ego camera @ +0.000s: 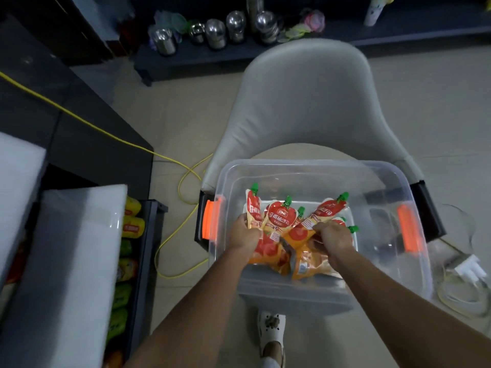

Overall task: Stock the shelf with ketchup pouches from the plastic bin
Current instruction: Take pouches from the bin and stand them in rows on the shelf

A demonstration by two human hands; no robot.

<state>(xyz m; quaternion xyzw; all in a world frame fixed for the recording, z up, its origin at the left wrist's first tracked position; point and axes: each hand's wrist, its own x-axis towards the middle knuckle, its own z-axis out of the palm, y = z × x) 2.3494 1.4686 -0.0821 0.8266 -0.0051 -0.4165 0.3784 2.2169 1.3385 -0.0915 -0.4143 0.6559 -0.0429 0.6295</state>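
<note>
A clear plastic bin (292,168) with orange latches sits on a grey chair seat. Several red-and-orange ketchup pouches (281,216) with green caps lie inside it. Both my hands are down in the bin. My left hand (243,235) grips a bunch of pouches at their left side, their caps pointing up and away. My right hand (333,239) grips another pouch (322,211) that slants up to the right. The shelf (144,251) stands at the left, with yellow and green packs on its lower level.
The grey chair (305,102) holds the bin. A yellow cable (183,187) loops on the floor between chair and shelf. A white plug and cords (470,269) lie at the right. Steel cups (215,33) stand on a low rack behind. My foot in a white clog (271,330) is below the bin.
</note>
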